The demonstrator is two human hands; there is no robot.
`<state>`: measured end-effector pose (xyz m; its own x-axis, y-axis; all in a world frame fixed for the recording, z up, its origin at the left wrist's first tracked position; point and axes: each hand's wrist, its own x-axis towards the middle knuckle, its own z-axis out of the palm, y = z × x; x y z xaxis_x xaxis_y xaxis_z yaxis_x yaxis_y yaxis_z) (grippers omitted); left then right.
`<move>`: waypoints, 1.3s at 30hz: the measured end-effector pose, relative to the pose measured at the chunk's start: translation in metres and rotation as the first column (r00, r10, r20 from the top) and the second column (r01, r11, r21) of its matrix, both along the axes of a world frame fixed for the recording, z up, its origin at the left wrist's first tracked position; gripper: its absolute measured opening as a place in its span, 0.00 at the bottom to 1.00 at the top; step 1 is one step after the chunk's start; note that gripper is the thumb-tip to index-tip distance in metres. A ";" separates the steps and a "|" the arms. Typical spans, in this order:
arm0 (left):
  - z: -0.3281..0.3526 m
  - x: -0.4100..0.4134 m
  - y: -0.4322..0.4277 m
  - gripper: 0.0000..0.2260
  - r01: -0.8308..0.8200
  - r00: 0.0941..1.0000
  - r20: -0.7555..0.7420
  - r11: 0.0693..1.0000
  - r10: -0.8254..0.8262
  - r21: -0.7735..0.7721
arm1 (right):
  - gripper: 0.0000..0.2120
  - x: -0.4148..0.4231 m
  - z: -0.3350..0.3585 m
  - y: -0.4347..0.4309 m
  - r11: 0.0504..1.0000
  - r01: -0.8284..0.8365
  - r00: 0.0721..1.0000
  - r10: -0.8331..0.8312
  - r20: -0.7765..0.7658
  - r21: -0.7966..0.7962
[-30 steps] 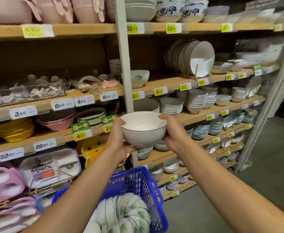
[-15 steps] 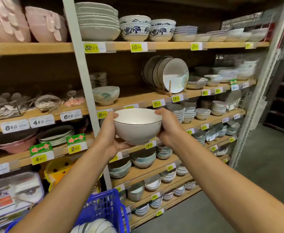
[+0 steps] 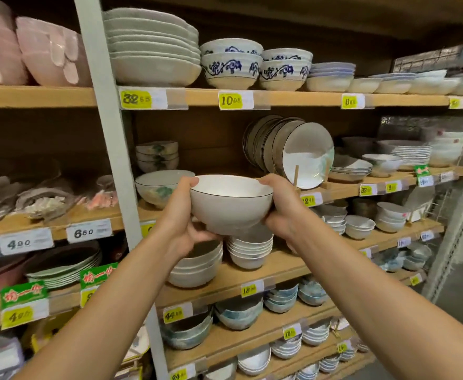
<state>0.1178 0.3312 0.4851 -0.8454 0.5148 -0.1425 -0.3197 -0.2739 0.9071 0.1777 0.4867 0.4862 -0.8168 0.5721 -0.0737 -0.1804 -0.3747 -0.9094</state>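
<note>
The white bowl [image 3: 230, 207] is held up in the air just in front of the middle shelf [image 3: 340, 189], about level with its front edge. A matching dark-rimmed bowl [image 3: 156, 187] stands on the shelf to its left, and a row of plates on edge [image 3: 293, 149] stands to its right. The left hand [image 3: 181, 218] cups the bowl's left wall, thumb at the rim and fingers curled under the base. The right hand [image 3: 282, 212] does the same on the right side, so both grips are closed round the bowl.

It looks like glazed ceramic: stiff, brittle, fairly weighty for its size, and smooth enough to slip. It is probably best held as it is here, with support under the foot and a thumb over the rim on each side. The thin rim would likely chip if it knocked the shelf edge or a neighbouring piece.

The bowl's foot is covered by the left fingers, and most of the right fingers are hidden behind its wall. The bottom of the inside is out of sight, as is any pattern on the far side. A yellow price tag [image 3: 146, 230] is half hidden behind the left wrist, and the lowest shelves are blurred.
</note>
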 end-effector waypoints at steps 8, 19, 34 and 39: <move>0.023 -0.043 0.020 0.14 -0.112 0.991 -0.067 0.992 0.116 0.053 | 0.06 -0.066 0.026 0.036 0.973 -0.212 0.972 0.220 -0.085 0.093; 0.048 -0.084 0.035 0.06 -0.371 0.927 -0.037 0.927 0.373 0.053 | 0.23 -0.156 0.035 0.058 0.741 -0.668 0.738 0.651 -0.176 -0.062; 0.035 -0.109 0.032 0.20 -0.456 0.878 -0.109 0.884 0.465 0.100 | 0.07 -0.191 0.054 0.046 0.771 -0.628 0.777 0.612 -0.148 -0.108; 0.026 -0.105 0.046 0.19 -0.640 0.709 -0.375 0.768 0.598 0.015 | 0.03 -0.192 0.058 0.034 0.894 -0.446 0.887 0.437 -0.151 -0.035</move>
<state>0.0125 0.3774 0.5108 -0.9709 -0.1423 0.1926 0.2182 -0.1941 0.9564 -0.0147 0.5202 0.5442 -0.9886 0.1476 0.0302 -0.1014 -0.5035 -0.8580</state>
